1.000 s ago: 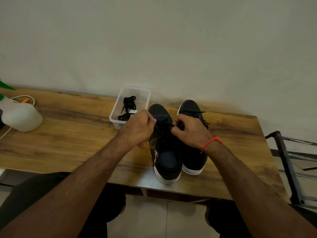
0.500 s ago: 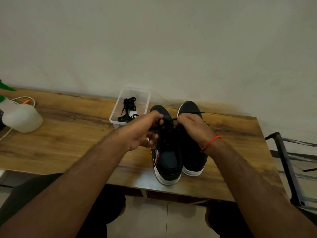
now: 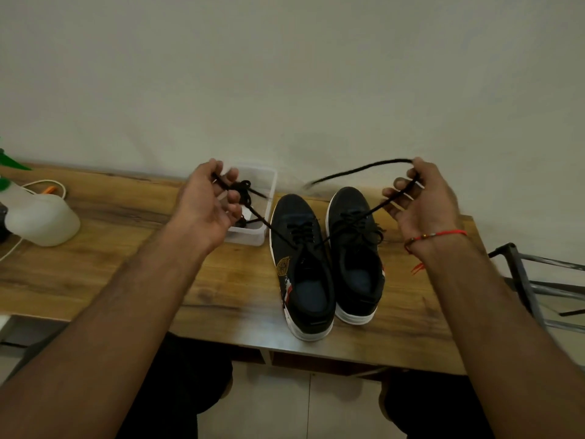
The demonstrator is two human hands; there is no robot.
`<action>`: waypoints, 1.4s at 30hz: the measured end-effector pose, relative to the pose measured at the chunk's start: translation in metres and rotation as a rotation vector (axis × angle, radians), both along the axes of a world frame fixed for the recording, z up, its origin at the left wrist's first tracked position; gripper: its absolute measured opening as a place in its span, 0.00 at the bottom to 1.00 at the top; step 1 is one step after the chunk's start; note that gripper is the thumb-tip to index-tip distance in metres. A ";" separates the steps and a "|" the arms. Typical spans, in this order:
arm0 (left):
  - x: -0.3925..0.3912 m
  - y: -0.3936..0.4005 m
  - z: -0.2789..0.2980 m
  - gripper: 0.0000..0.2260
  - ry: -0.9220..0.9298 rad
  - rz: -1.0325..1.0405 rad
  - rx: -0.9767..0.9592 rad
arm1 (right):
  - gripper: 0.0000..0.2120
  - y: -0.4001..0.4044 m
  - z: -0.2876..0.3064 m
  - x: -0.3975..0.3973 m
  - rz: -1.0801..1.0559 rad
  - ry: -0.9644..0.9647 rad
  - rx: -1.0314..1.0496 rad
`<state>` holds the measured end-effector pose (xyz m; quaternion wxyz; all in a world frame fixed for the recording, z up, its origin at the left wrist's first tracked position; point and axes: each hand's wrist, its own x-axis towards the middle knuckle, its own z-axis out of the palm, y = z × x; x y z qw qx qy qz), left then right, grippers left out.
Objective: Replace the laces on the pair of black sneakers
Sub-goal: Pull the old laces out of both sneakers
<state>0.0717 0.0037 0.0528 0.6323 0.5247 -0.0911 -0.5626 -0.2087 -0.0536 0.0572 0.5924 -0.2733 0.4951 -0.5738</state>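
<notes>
We hold one black lace (image 3: 345,223): left hand (image 3: 205,207) and right hand (image 3: 418,201) each grasping an end, sneakers (image 3: 304,280) between them.

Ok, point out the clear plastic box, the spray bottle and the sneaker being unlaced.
clear plastic box (image 3: 264,236), head view, near right corner.
spray bottle (image 3: 44,221), head view, white body.
left sneaker (image 3: 286,213), head view, toe cap.

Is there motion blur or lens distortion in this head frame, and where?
Head view: the right hand and the free end of the lace are motion-smeared; the left hand is slightly soft; the sneakers are sharp. Wide-angle bending curves the table edge. Lighting is dim and even, without glare.
</notes>
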 end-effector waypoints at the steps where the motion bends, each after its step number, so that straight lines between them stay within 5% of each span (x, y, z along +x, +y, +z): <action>1: 0.003 -0.001 -0.002 0.04 -0.019 0.024 0.007 | 0.10 -0.001 0.002 -0.003 -0.023 -0.013 -0.010; 7: -0.001 0.002 0.003 0.11 -0.255 -0.088 0.176 | 0.07 -0.010 0.008 -0.023 0.034 0.292 0.028; 9: -0.009 0.004 0.003 0.10 -0.452 -0.137 0.210 | 0.11 -0.011 0.003 -0.028 0.183 0.821 0.054; 11: -0.014 0.002 -0.005 0.29 -0.686 -0.196 0.258 | 0.16 -0.008 -0.004 -0.031 0.244 1.389 0.034; 13: -0.017 0.003 -0.013 0.46 -0.844 -0.292 0.302 | 0.15 -0.005 -0.007 -0.026 0.203 1.595 -0.031; 16: -0.024 0.009 -0.021 0.45 -1.018 -0.424 0.232 | 0.07 -0.001 -0.010 -0.007 0.285 1.428 -0.307; 20: -0.038 0.018 -0.030 0.37 -1.221 -0.728 0.239 | 0.07 0.015 -0.029 0.032 0.736 1.429 -0.643; 25: -0.057 0.025 -0.045 0.33 -1.434 -0.860 0.205 | 0.14 0.030 -0.047 0.055 0.912 1.645 -0.533; 42: -0.056 0.019 -0.041 0.40 -1.188 -0.903 0.179 | 0.13 0.028 -0.052 0.043 0.755 1.454 -0.430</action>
